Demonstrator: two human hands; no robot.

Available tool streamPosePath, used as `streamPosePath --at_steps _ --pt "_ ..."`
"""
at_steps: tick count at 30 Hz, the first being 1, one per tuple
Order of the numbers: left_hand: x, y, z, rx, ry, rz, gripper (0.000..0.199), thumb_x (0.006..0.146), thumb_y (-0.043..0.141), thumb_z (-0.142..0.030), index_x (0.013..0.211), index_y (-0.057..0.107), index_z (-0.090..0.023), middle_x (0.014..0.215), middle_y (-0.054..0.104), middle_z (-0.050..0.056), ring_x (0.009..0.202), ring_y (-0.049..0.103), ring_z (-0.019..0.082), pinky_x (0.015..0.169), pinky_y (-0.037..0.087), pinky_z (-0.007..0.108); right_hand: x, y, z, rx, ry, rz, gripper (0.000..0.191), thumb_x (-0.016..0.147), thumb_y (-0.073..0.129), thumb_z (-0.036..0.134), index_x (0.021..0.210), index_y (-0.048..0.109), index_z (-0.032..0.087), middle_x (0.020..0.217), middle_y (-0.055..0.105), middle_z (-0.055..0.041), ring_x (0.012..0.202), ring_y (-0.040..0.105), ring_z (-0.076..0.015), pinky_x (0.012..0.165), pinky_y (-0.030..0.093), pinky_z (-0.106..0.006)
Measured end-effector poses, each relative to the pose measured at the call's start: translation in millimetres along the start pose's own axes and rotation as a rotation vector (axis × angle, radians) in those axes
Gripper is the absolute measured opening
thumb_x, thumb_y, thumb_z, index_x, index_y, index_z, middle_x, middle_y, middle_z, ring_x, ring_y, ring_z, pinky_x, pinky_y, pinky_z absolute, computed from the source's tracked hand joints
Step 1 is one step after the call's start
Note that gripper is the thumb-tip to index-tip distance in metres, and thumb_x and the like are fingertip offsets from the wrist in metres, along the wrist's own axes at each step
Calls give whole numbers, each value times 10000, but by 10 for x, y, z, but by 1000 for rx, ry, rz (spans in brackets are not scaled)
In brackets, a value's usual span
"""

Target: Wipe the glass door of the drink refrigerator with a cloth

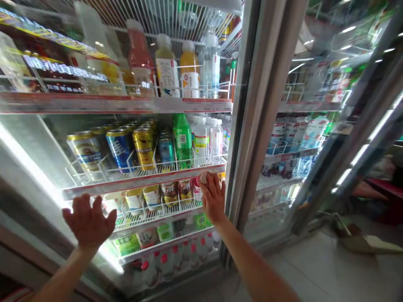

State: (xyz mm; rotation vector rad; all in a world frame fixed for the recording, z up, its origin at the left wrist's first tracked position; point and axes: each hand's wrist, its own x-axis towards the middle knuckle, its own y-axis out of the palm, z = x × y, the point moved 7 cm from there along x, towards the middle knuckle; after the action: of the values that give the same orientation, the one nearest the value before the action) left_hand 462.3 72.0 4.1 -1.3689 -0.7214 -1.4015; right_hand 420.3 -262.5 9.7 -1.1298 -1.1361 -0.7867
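1. The fridge (50,151) fills the middle and left; its top and left side are cut off, and bright reflected lettering (59,69) veils the bottles at upper left.
2. At right, beyond a thick metal post (261,126), a second fridge section (304,154) is smeared with glare, its goods mostly unreadable.
3. The floor (302,262) shows at near right, with a blurred object (362,241) I cannot identify.
4. The left hand (90,222) is raised at near left, back toward the viewer, fingers spread, thumb pointing right; whether it touches glass I cannot tell. Its forearm is cut off below.
5. The right hand (214,197) reaches up and forward from near right, fingers slightly bent and bunched over a pad, partly hiding the packs behind.
6. The green bottle (182,140) stands just left of some clear ones, above the right hand.
7. The red-capped bottles (163,258) in the bottom row are dim.
8. The small pale pad (203,178), partly covered, sits under the right fingertips, in front of a shelf edge.
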Motion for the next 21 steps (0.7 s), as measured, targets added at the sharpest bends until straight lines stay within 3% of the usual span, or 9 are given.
streamPosePath --at_steps 15,21 --pt "-12 19 71 -58 -90 9 750 775 490 -412 1440 146 -378 1544 177 27 1402 181 310 1068 113 629 -10 20 -6 -13 -8 -20 351 871 457 161 1190 573 250 1438 426 -62 1417 171 -203 1147 140 -460" --pt "46 -41 9 -58 -58 -25 746 773 497 -405 1438 162 -372 1543 183 10 1398 205 302 1076 133 600 -63 -74 -379 -75 68 -103 393 886 401 146 1251 530 214 1471 365 -99 1411 199 -230 1120 205 -487"
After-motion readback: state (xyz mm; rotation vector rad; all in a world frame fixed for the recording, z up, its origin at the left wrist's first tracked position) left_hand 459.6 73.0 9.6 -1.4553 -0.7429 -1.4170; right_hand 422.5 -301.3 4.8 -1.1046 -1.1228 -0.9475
